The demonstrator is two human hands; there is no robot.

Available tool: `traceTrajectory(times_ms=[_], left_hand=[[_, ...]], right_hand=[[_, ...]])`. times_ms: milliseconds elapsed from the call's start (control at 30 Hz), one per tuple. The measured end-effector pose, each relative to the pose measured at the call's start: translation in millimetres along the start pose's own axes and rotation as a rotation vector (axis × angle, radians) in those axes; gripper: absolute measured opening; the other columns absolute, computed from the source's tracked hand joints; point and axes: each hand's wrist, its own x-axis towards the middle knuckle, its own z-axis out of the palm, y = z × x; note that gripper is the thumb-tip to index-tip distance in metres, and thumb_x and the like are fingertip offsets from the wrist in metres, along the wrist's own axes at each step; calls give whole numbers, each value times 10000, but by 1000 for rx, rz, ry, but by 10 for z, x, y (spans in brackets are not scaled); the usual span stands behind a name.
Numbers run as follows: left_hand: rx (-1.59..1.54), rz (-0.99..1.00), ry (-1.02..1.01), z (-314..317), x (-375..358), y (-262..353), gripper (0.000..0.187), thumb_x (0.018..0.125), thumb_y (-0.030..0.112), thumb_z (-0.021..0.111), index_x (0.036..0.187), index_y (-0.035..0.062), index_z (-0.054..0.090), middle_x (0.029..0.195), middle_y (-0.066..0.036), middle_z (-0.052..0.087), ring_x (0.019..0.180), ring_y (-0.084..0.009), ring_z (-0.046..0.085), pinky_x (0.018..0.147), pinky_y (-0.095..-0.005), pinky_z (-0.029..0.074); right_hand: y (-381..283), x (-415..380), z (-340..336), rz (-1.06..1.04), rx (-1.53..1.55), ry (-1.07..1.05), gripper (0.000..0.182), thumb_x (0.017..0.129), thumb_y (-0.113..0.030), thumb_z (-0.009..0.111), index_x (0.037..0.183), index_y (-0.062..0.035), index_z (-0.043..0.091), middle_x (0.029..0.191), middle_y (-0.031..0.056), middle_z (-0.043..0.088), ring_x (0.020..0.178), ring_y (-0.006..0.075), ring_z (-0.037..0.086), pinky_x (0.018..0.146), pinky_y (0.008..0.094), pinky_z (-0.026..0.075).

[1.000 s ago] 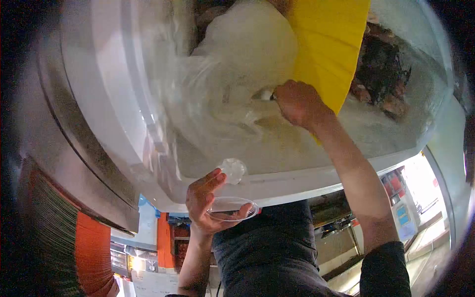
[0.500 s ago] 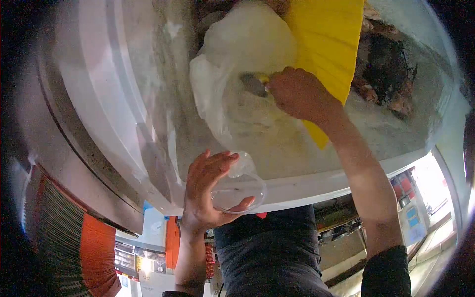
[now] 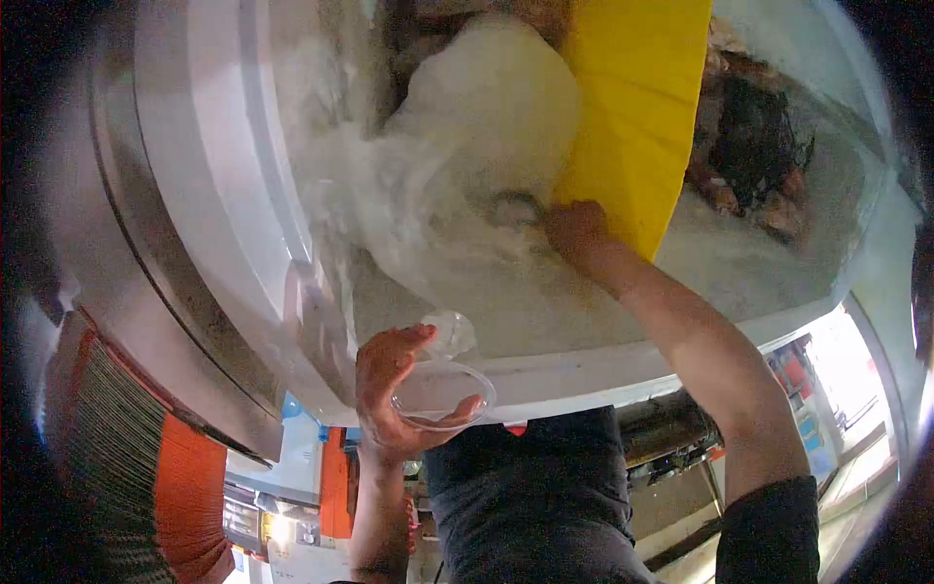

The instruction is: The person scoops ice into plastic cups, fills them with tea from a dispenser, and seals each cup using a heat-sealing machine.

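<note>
Head view shows our left hand (image 3: pixel 389 394) near seven o'clock, with fingers bent and partly spread around a round clear tub (image 3: pixel 443 391) at six o'clock. Its fingertips also touch a small clear plastic piece (image 3: pixel 451 335) just above the tub. Our left arm comes up from seven o'clock. Our right hand (image 3: pixel 580 234), at two o'clock, is curled tight on a blurry grey tool (image 3: pixel 517 208) that points to nine o'clock, beside the yellow sheet (image 3: pixel 630 127). Our right arm reaches up from four o'clock, bent at the elbow.
</note>
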Motion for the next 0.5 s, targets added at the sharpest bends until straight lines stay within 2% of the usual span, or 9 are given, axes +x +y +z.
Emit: traceTrajectory(times_ms=[33, 100, 133, 200, 333, 400, 433, 500], left_hand=[[-6, 11, 18, 21, -4, -7, 907, 667, 309, 928, 1379, 129, 396, 1236, -172, 651, 1070, -330, 661, 939, -509, 488], [-9, 19, 53, 37, -16, 16, 902, 665, 312, 929, 1373, 129, 401, 1228, -173, 652, 1062, -330, 661, 922, -502, 496], [-10, 33, 72, 50, 0, 12, 899, 664, 313, 930, 1370, 129, 404, 1223, -173, 653, 1059, -330, 661, 914, -498, 500], [-11, 41, 98, 55, 34, 20, 896, 660, 317, 933, 1366, 128, 414, 1206, -169, 658, 1052, -328, 662, 900, -489, 507], [-8, 81, 90, 22, 7, 7, 912, 659, 314, 933, 1382, 125, 410, 1192, -166, 664, 1048, -327, 663, 892, -471, 510], [-15, 119, 130, 34, 40, -3, 913, 663, 309, 930, 1389, 124, 406, 1195, -166, 662, 1047, -329, 663, 892, -468, 509], [-13, 128, 160, 25, 0, 19, 915, 668, 303, 927, 1396, 123, 403, 1198, -167, 660, 1046, -331, 663, 892, -465, 507], [-30, 96, 144, 39, -19, 20, 904, 669, 303, 925, 1388, 123, 408, 1198, -167, 661, 1049, -332, 663, 895, -464, 505]], right_hand=[[3, 37, -33, -14, -62, -14, 231, 935, -155, 527, 1067, -10, 650, 850, 194, 718, 794, 372, 720, 675, 510, 578], [-86, 212, -201, 76, -200, -316, 223, 945, -174, 528, 1019, -30, 682, 862, 178, 728, 788, 361, 727, 663, 495, 581], [-168, 267, -387, 75, -205, -320, 223, 945, -174, 528, 1019, -30, 682, 862, 178, 728, 788, 361, 727, 663, 495, 581], [-302, 339, -693, -58, -129, -75, 247, 938, -178, 531, 989, -46, 734, 938, 184, 743, 832, 343, 741, 687, 472, 593], [27, 386, -108, 1, -254, -212, 239, 933, -175, 539, 935, -35, 733, 927, 179, 741, 806, 333, 741, 662, 473, 588], [7, 446, -19, -171, -424, -350, 216, 924, -182, 573, 973, -29, 718, 926, 172, 741, 825, 320, 741, 661, 461, 589], [-158, 434, -195, -188, -423, -358, 216, 924, -182, 573, 973, -29, 718, 926, 172, 741, 825, 320, 741, 661, 461, 589], [-346, 395, -580, -116, -210, -144, 200, 920, -161, 589, 1005, -26, 710, 945, 154, 742, 879, 294, 738, 690, 449, 589]])
